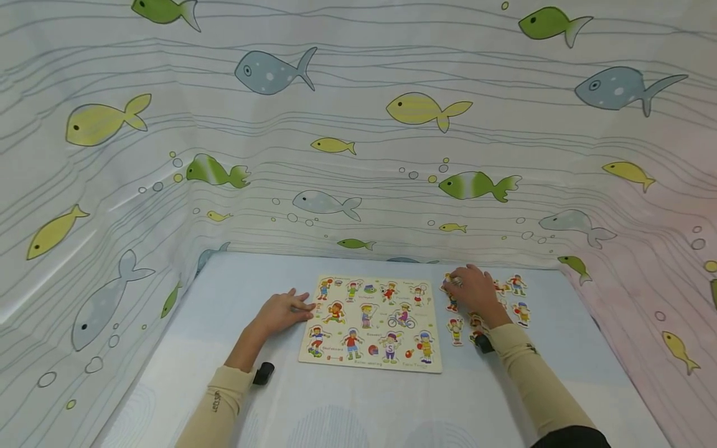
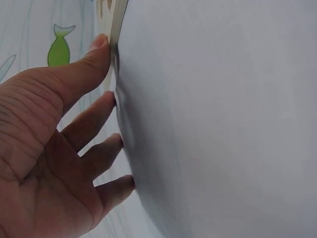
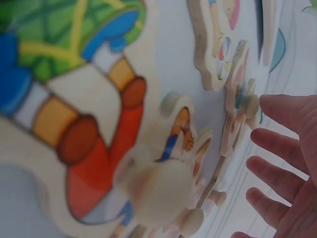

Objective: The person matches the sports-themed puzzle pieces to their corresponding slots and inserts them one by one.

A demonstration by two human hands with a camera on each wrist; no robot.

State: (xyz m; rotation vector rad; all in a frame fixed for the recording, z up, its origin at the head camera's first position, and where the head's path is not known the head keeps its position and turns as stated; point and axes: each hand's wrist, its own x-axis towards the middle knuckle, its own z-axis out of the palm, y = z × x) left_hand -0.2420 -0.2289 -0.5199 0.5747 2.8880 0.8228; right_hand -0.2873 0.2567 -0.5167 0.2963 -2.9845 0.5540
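A wooden puzzle board printed with children at sports lies on the table. My left hand is at its left side, with the thumb at the board's edge and the other fingertips down on the table. To the right of the board, my right hand reaches over a group of cut-out figure pieces with knobs. Its thumb is right by the small round wooden knob of one piece, and the fingers are spread, nearly straight. A figure piece shows below the fingertips, partly covered by the hand.
Around the right hand lie more figure pieces: one in a green top, one in a blue cap and one at the far side. A fish-printed curtain stands behind the pale table.
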